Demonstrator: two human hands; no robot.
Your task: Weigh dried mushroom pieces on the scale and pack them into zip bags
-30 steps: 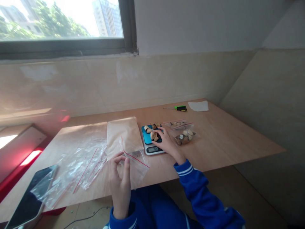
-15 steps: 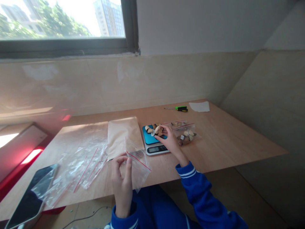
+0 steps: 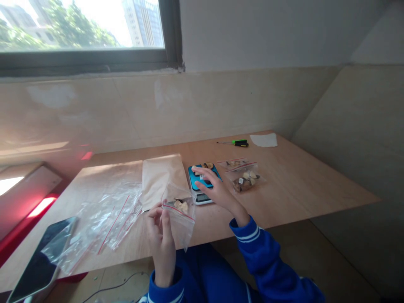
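My left hand (image 3: 160, 235) pinches the edge of a clear zip bag with a red seal line (image 3: 184, 229). Pale, dark-edged dried slices (image 3: 181, 205) sit in the bag near its mouth; they look like dried mushroom, though the exact kind is unclear. Over the blue-topped kitchen scale (image 3: 193, 183) is my right hand (image 3: 217, 189), thumb and fingers apart, its fingertips close to the pieces there. More dried slices (image 3: 207, 165) lie on the scale's plate, partly hidden by that hand. The scale's display is partly covered and unreadable.
Right of the scale lie filled zip bags (image 3: 246, 181). A brown paper bag (image 3: 162, 172) is on its left, then a spread of clear zip bags (image 3: 107, 219) and a phone-like dark device (image 3: 44, 256). Screwdrivers (image 3: 240, 143) and white paper (image 3: 264, 140) lie at the back.
Slices that my right hand held over the scale are now in the zip bag's mouth. The right hand is back over the scale, fingers spread. My left hand keeps hold of the bag.
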